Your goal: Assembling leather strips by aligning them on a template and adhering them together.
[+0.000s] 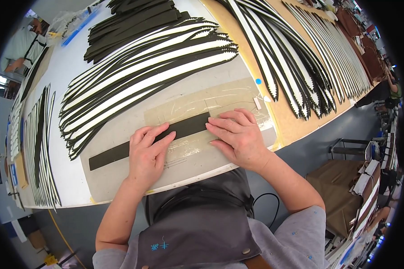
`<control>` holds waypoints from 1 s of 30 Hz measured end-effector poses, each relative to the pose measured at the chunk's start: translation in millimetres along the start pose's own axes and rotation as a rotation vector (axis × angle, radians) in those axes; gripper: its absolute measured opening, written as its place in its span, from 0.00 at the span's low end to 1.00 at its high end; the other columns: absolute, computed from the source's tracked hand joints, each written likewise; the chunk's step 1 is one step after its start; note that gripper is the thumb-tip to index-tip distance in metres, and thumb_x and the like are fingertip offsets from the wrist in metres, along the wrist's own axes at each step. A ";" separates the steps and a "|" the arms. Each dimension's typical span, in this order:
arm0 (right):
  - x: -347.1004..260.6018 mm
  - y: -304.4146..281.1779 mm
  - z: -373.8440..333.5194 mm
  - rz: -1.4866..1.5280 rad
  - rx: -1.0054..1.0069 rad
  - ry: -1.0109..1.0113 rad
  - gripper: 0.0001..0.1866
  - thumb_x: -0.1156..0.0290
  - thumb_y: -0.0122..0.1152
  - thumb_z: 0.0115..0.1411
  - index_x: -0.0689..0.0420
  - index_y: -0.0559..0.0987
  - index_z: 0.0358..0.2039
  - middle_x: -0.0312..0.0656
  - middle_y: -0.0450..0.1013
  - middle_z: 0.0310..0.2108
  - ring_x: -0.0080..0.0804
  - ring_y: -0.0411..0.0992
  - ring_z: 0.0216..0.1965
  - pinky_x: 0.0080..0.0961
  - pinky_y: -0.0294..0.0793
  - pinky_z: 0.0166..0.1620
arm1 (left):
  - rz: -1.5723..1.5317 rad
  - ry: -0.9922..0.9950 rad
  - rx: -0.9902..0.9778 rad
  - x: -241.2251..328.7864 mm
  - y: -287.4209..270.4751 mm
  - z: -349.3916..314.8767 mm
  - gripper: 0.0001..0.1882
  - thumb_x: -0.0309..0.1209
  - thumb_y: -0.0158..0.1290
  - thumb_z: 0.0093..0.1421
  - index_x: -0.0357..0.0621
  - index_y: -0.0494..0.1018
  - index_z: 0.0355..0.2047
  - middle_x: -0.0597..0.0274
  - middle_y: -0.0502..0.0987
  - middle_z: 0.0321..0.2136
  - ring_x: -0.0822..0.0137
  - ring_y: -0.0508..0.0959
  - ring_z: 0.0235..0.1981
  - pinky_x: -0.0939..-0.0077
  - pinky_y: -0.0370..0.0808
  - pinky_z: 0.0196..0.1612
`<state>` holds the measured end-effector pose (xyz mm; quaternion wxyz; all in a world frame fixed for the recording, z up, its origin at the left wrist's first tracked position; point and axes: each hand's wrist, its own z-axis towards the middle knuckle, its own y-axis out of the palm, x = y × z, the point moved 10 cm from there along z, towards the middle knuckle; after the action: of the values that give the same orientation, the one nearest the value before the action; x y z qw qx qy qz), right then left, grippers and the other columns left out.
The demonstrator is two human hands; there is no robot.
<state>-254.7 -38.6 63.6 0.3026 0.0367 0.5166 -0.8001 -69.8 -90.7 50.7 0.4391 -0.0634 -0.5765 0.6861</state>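
Your strip (188,127) lies flat on the grey board (112,181), its upper face all black, so it looks less far along than the white-banded bundle (143,83) beyond; the dark pile (134,29) also seems left to do. Your left hand (148,150) rests half-open on it; your right hand (239,134), thumb spread, touches its right end, neither clenched.

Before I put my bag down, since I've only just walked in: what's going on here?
A person has both bare hands on a flat dark strip lying on a grey board. The left hand rests across its middle; the right hand is at its right end. Beyond it lies a pile of black-and-white strips, with a heap of plain dark pieces behind.
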 end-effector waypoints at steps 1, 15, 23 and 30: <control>0.0 0.2 0.2 0.001 -0.001 0.000 0.21 0.67 0.74 0.51 0.53 0.84 0.47 0.35 0.79 0.50 0.37 0.73 0.53 0.41 0.68 0.59 | 0.000 -0.001 -0.001 -0.3 0.0 0.0 0.15 0.22 0.59 0.58 0.50 0.84 0.45 0.64 0.80 0.52 0.55 0.73 0.51 0.63 0.68 0.57; 1.3 0.3 0.2 0.012 -0.014 0.006 0.21 0.66 0.74 0.51 0.55 0.84 0.47 0.36 0.78 0.49 0.35 0.74 0.51 0.40 0.68 0.59 | -0.013 0.025 -0.009 4.1 0.8 1.2 0.15 0.20 0.59 0.58 0.46 0.83 0.46 0.61 0.79 0.54 0.54 0.73 0.51 0.63 0.69 0.57; -2.4 5.2 3.3 -0.006 -0.017 -0.014 0.18 0.68 0.73 0.51 0.54 0.84 0.44 0.34 0.79 0.48 0.34 0.74 0.50 0.43 0.68 0.59 | 0.000 0.042 -0.055 2.4 0.0 -7.2 0.19 0.19 0.57 0.58 0.44 0.80 0.51 0.59 0.77 0.55 0.52 0.75 0.53 0.62 0.73 0.56; -1.6 2.0 4.3 -0.050 -0.036 -0.018 0.18 0.69 0.73 0.50 0.54 0.84 0.44 0.34 0.80 0.48 0.35 0.75 0.50 0.44 0.68 0.59 | 0.001 0.059 -0.031 7.0 -0.9 -13.3 0.22 0.20 0.57 0.57 0.44 0.78 0.53 0.60 0.76 0.56 0.55 0.76 0.55 0.62 0.75 0.56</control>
<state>-251.2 -42.1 64.5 0.2878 0.0109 0.5287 -0.7984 -65.6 -76.3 50.0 0.4543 -0.0906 -0.5739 0.6753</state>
